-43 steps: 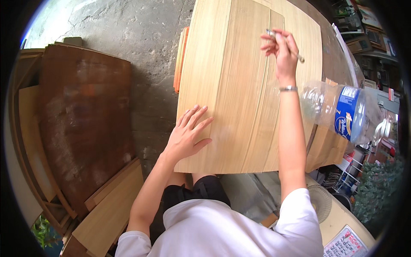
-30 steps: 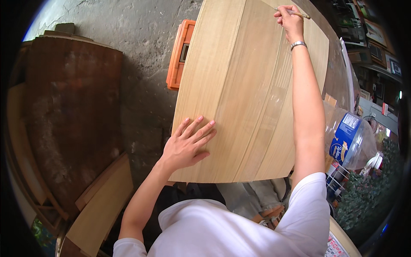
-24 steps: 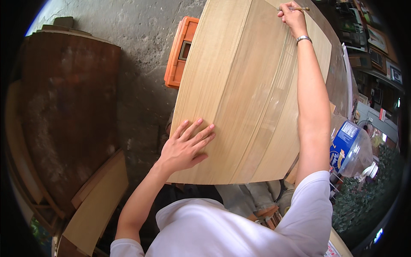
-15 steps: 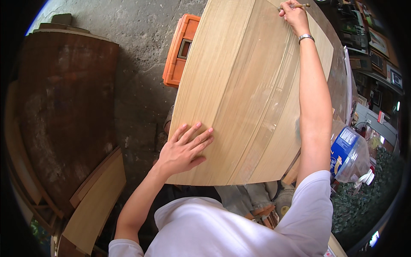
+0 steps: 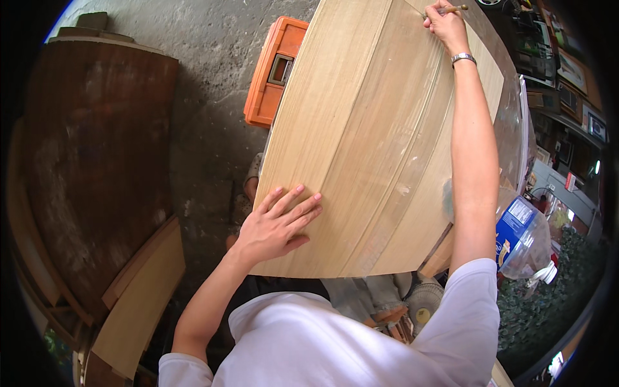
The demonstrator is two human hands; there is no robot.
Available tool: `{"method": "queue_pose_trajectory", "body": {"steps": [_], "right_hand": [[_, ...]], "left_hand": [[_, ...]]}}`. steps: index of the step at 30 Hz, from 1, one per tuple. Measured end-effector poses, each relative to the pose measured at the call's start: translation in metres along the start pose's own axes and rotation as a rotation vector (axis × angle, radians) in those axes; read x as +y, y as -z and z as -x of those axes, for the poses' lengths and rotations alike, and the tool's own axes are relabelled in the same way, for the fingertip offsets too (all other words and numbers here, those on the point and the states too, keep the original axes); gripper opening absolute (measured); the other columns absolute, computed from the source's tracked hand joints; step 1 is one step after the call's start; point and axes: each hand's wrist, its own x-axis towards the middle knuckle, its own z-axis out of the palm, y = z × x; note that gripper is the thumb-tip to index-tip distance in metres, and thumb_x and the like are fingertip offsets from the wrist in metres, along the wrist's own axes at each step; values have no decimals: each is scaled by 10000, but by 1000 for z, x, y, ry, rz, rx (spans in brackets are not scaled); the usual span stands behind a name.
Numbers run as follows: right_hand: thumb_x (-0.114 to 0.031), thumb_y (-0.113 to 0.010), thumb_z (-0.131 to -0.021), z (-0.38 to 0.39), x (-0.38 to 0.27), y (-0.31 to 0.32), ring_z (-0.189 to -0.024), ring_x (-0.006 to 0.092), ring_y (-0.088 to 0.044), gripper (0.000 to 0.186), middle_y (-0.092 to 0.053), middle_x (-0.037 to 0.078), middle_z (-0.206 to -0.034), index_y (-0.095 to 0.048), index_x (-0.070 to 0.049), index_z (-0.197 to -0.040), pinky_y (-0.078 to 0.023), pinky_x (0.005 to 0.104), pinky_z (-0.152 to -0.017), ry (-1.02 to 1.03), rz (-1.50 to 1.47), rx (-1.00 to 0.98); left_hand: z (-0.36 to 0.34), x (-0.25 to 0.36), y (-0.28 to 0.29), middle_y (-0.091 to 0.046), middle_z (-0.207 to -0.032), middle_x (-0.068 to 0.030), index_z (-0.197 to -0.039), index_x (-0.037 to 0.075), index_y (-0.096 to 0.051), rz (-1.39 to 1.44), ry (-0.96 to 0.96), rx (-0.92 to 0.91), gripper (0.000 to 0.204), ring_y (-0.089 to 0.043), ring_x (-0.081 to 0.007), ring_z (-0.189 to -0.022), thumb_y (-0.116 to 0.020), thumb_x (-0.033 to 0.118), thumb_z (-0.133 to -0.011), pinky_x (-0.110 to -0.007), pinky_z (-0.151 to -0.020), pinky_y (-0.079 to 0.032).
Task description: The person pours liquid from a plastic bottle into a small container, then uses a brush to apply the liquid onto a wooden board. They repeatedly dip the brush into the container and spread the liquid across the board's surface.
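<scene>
A pale wooden panel [image 5: 325,103] with long grain lines and a clear, glossy layer over part of it lies on the work surface in front of me. My left hand [image 5: 280,219] rests palm down near its front left, fingers spread and holding nothing. At the far right end of my reach, my right hand [image 5: 443,29], with a metal watch on the wrist, grips a thin brass-coloured tool [image 5: 461,8]. The tool’s tip is near a line on the panel; whether it touches is too small to tell.
An orange plastic case [image 5: 264,97] lies beyond the panel’s left edge, above patterned fabric and someone’s bare skin. A dark brown board [image 5: 97,155] and offcuts stand left. A large clear bottle [image 5: 529,238] with blue label is right, near a fan [image 5: 425,303], foliage and stacked picture frames.
My right hand has moved up and right to the panel’s far part, still gripping the tool. My left hand sits slightly lower in the picture, and more of the orange case shows.
</scene>
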Motion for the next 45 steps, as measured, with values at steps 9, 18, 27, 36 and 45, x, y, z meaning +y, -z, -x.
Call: {"method": "queue_pose_trajectory", "body": {"steps": [9,18,27,36,45], "right_hand": [[-216,-641,-906,49,-15,-12,-581,71,-574,154,-668,4,-655,-605,-84,-835,-456,261,-574,62,10,42],[-232,-615,-910,138,-42,-28,-593,98,-631,180,-664,9,-622,-598,-85,-808,-487,291,-569,56,19,87],[-193,-614,-926,227,-56,-42,-589,96,-629,206,-638,33,-626,-557,-51,-788,-484,283,-550,51,-36,63],[-149,-620,-934,310,-58,-60,-570,79,-572,231,-569,28,-595,-517,-30,-765,-443,273,-535,32,-168,66],[-165,-626,-974,382,-58,-70,-641,80,-600,232,-599,9,-728,-512,-40,-815,-483,255,-593,-35,-144,8]], "left_hand": [[0,-1,4,-381,-1584,79,-1419,208,-539,108,-19,13,671,-300,-194,-1490,-738,453,-827,-435,-1232,-232],[2,-2,5,-379,-1585,68,-1434,185,-527,156,-29,18,695,-274,-197,-1498,-742,445,-826,-433,-1246,-206],[7,-3,0,-386,-1584,62,-1434,184,-519,156,-58,87,706,-266,-200,-1503,-756,432,-817,-431,-1258,-189],[10,-2,-4,-418,-1566,54,-1405,162,-544,127,-82,158,690,-278,-208,-1496,-761,442,-813,-428,-1258,-193],[12,-2,-13,-422,-1562,71,-1408,206,-544,84,-90,218,675,-292,-201,-1489,-766,422,-808,-429,-1264,-195]]}}
